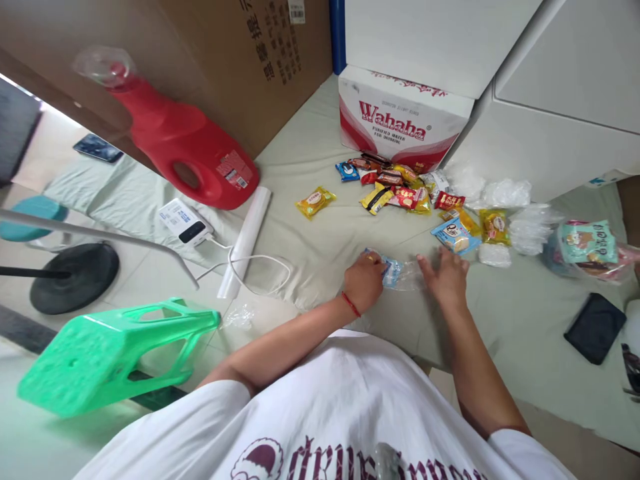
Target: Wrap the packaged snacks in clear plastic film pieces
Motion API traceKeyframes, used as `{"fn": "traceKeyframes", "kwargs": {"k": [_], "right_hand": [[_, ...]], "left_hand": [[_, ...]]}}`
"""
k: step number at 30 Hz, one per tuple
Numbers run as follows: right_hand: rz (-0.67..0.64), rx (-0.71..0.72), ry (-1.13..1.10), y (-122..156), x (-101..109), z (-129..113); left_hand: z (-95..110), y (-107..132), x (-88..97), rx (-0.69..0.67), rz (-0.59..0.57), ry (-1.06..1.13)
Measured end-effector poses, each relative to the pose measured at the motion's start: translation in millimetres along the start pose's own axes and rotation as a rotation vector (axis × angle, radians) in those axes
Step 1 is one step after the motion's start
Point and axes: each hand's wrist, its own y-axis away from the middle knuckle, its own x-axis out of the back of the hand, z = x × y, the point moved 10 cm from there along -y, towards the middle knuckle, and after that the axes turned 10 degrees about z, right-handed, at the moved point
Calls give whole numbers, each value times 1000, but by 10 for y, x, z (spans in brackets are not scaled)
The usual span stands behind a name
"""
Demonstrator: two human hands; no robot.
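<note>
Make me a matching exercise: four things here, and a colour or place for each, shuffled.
Things:
1. left hand
2. jug
3. stool
4. box

Colours and places:
A. green
B. white, with red lettering
C. touching a blue packet
D. red all over its body

Right pairs: 1-C, 2-D, 3-A, 4-B

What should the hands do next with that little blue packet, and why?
Maybe the right hand should pinch the near end of the clear plastic to steady it, because the left hand has its fingers curled at the blue packet, while the right one looks open beside the plastic.
</note>
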Motion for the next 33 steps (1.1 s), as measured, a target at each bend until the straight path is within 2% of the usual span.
{"fn": "traceKeyframes", "kwargs": {"k": [2, 4, 7, 10, 13, 15, 17, 19, 21, 23, 25, 27, 29, 31, 33], "right_hand": [[-112, 1, 46, 68, -169, 49], [-195, 43, 9, 139, -254, -4], [-225, 52, -128, 154, -170, -160], [-346, -63, -271, 161, -178, -344], [-444, -112, -342, 208, -315, -624], [-423, -94, -350, 225, -401, -781], [-383, -121, -398, 254, -471, -832], [-377, -260, -580, 321, -530, -759], [-410, -491, -872, 442, -585, -630], [-412, -709, -1138, 576, -587, -509], [-358, -820, -1241, 686, -528, -381], [-299, -843, -1215, 794, -468, -256], [-267, -826, -1173, 903, -447, -155], [-246, -789, -1137, 973, -434, -24], [-218, -745, -1046, 966, -354, 219]], "left_hand": [[43, -2, 35, -43, 21, -40], [19, -26, 94, -18, 56, -44], [-188, -65, 208, 176, 154, -23], [-391, -68, 187, 352, 157, -2], [-379, -84, 131, 334, 112, -43], [-316, -72, 141, 300, 107, -79], [-207, -51, 171, 235, 114, -83], [-51, -21, 216, 116, 148, -65], [127, 43, 257, -39, 213, -17], [328, 167, 256, -227, 273, 115], [520, 344, 211, -415, 286, 334], [646, 504, 141, -533, 244, 546], [704, 584, 64, -570, 160, 693], [699, 581, 10, -549, 57, 786], [582, 509, -5, -462, -21, 837]]}}
